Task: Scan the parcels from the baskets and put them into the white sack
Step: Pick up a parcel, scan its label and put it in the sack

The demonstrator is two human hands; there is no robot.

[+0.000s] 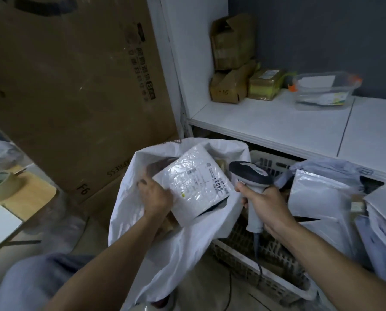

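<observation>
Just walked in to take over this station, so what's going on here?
A person is bagging parcels. The left hand holds a white labelled parcel at the open mouth of the white sack, while the right hand grips a corded scanner beside it. More mailers are piled on the right, by the basket, so parcels remain to do.

Parcel (pixel 194 182) at sack (pixel 183 248) mouth: glossy crinkled plastic film, matt paper label. Sack: thin white plastic, soft sheen, creased. Scanner (pixel 250 176) right of sack: smooth moulded plastic, dark head, light grey grip. Basket (pixel 266 281) right of sack: perforated plastic, grimy. Box (pixel 75 86) behind sack: matt brown cardboard, scuffed.
</observation>
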